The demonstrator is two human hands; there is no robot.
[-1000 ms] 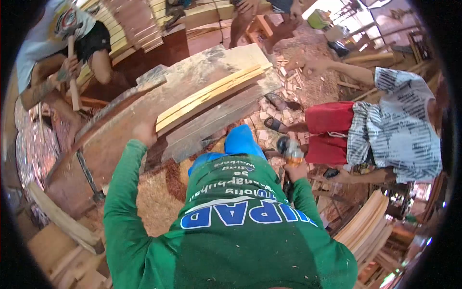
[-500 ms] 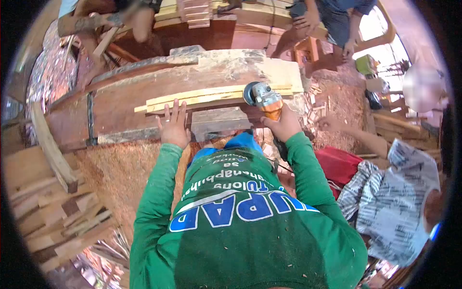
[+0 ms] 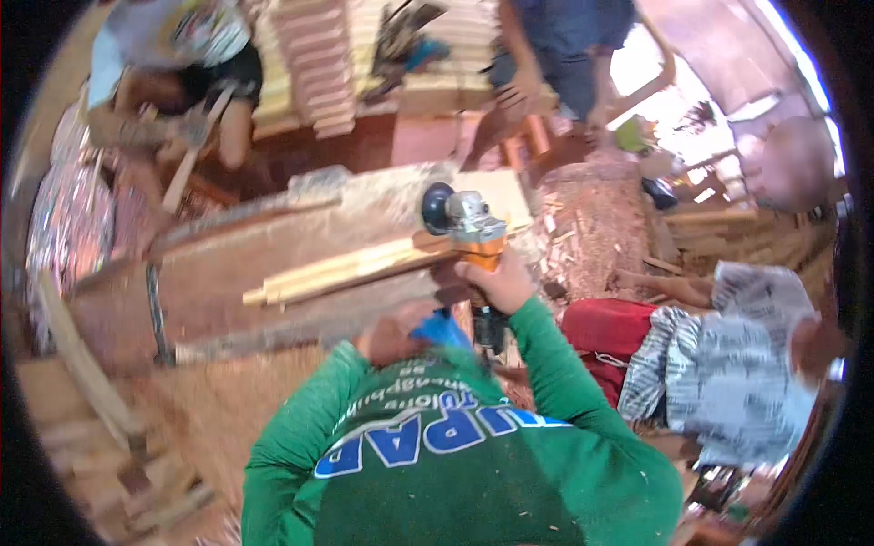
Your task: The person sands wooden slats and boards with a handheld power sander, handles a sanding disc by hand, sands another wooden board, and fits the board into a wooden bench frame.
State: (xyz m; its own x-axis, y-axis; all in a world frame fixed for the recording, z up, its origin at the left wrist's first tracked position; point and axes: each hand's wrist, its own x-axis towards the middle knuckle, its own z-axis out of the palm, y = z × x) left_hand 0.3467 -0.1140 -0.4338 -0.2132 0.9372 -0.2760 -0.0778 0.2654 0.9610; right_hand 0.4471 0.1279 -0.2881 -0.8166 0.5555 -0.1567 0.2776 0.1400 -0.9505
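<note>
My right hand is wrapped around an angle grinder with an orange body and a grey metal head. The grinder's dark disc faces left, over the far side of the bench. Close to my waist is my left hand, its fingers smeared by motion and partly hidden. Pale wooden strips lie side by side along the wooden bench, their right end just below the grinder. At the near edge of the bench runs a greyish board.
Across the bench sit two people, one in black shorts, one in dark clothes. Another person in a patterned shirt is at right. A sawdust-covered stump stands right of the bench. A long timber leans at left.
My left hand has left the wooden strips and drawn back toward my waist. The grinder has moved off the strips, toward the far side. The view has tilted up and shifted.
</note>
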